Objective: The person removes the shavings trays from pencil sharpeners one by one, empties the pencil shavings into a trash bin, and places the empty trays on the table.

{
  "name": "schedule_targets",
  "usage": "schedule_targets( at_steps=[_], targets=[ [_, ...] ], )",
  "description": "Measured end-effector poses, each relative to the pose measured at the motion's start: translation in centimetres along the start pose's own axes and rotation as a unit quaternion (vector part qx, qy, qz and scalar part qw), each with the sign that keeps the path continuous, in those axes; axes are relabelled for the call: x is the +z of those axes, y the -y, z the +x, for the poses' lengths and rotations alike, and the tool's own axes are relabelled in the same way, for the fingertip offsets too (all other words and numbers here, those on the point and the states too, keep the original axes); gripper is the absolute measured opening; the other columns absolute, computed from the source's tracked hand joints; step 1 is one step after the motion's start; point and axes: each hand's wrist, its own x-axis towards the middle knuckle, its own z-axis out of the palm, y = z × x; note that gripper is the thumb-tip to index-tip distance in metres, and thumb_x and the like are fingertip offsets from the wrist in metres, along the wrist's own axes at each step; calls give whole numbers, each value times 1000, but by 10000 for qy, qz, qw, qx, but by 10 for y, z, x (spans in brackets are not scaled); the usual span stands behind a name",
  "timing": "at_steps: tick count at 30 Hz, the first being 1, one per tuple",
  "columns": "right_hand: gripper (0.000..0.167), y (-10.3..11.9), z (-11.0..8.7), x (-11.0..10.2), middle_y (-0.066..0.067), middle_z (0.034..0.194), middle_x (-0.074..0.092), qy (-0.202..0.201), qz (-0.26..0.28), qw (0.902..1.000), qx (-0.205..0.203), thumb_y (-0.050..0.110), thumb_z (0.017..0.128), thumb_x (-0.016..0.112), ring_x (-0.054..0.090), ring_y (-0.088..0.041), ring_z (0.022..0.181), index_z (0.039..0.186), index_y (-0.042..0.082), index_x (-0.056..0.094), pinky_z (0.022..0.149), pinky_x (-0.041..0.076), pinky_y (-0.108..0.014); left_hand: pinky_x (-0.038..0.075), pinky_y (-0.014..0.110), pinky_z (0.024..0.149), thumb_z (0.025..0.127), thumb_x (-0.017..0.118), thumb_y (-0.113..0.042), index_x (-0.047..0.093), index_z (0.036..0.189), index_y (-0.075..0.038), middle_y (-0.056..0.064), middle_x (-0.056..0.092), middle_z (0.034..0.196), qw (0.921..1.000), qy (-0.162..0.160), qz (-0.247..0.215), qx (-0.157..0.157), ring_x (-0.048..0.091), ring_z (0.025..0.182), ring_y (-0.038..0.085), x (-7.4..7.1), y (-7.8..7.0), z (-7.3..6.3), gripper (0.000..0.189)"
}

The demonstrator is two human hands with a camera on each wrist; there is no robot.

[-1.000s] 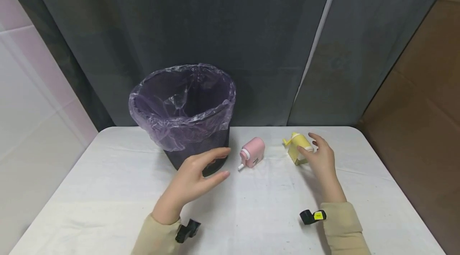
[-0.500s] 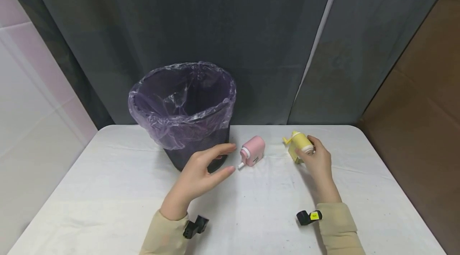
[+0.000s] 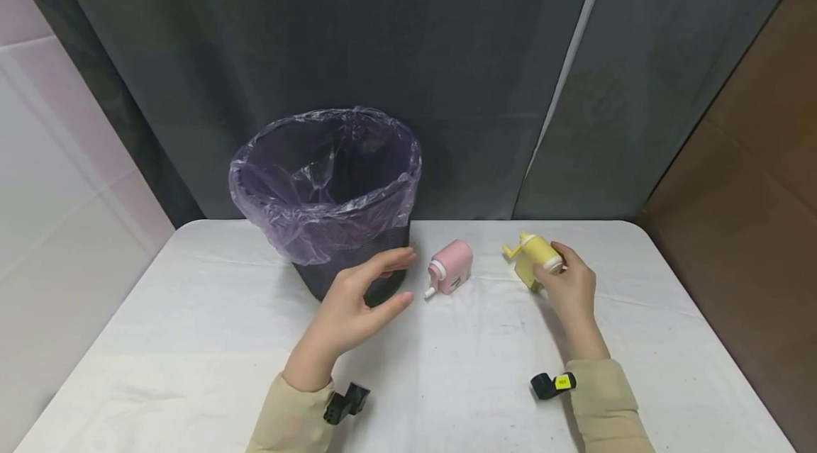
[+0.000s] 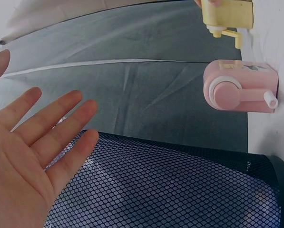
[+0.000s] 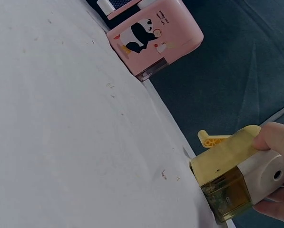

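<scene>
A yellow crank pencil sharpener (image 3: 539, 252) stands at the table's right rear. My right hand (image 3: 572, 288) pinches its white front end between thumb and fingers. Up close in the right wrist view, the sharpener (image 5: 230, 164) has a see-through shavings drawer and its base is at the tablecloth. To the left stands a pink crank pencil sharpener (image 3: 452, 266), with a panda picture on its side. My left hand (image 3: 351, 308) hovers in front of the bin, fingers extended and apart from the thumb, touching nothing; its palm shows in the left wrist view.
A dark mesh bin (image 3: 347, 265) lined with a thin purple bag (image 3: 319, 226) stands left of the pink sharpener. A white cloth (image 3: 459, 375) with small specks covers the table. Behind it hangs a dark grey curtain (image 3: 383, 35); a brown panel (image 3: 740, 176) borders the right.
My right hand's fingers have closed onto the yellow sharpener, which now sits slightly tilted and shifted right. My left hand moved a little to the right, then stayed nearly still.
</scene>
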Motion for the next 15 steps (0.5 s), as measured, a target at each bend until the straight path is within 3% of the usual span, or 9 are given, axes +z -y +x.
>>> schedule_targets(
  at_steps=[5,15],
  targets=[
    [53,-1,0,-2,-24,118,61,-16,-34,9998,-214,9,80,72,59,-37,103,129,-1,55,82,53,-46,48,34,93,90,68,-27,55,129,-4,11,64,121,10000,-20,17,-23,59,113,21,-1,-1,0,47],
    [51,14,-3,-10,-20,120,62,137,182,9981,-565,4,77,71,60,-34,100,126,-1,58,80,52,-45,50,39,90,87,70,-11,54,129,-2,11,63,122,9994,-165,-304,-27,60,111,23,-3,-2,-1,46]
  ],
)
